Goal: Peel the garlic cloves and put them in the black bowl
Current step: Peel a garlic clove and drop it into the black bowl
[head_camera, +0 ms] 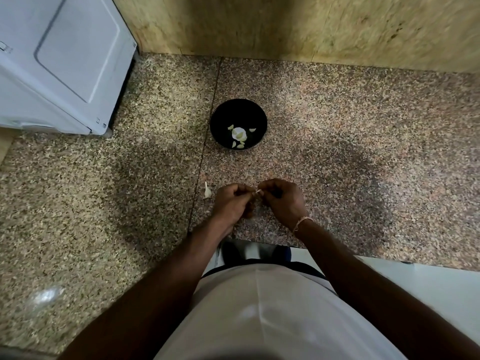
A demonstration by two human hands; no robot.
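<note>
While both hands meet over the near part of the speckled granite counter (337, 141), the left hand (231, 203) and the right hand (281, 197) have their fingers curled inward, fingertips drawn together around a small pale garlic clove (258, 191) that shows only as a sliver between them. Each hand seems to pinch one side of that clove; how much skin is on it cannot be told, since the fingers hide most of it. A thin beaded bracelet (301, 222) circles the right wrist. Just to the left of the left hand, lying on the counter and apart from it, is another pale garlic piece (207, 190) with a pointed tip; whether it is a whole clove or loose skin is unclear. Farther back, well apart from the hands and straight beyond them, stands the black bowl (220, 113), upright on the stone. Inside it lie several peeled cloves (240, 137), scattered around a white patch at the bowl's bottom that may be glare. A seam in the granite runs from the wall toward the person, passing just left of the bowl. At the back left a white appliance (65, 61) sits on the counter, and a yellowish wall (311, 24) rises behind. The person's white shirt (272, 315) fills the lower edge.
</note>
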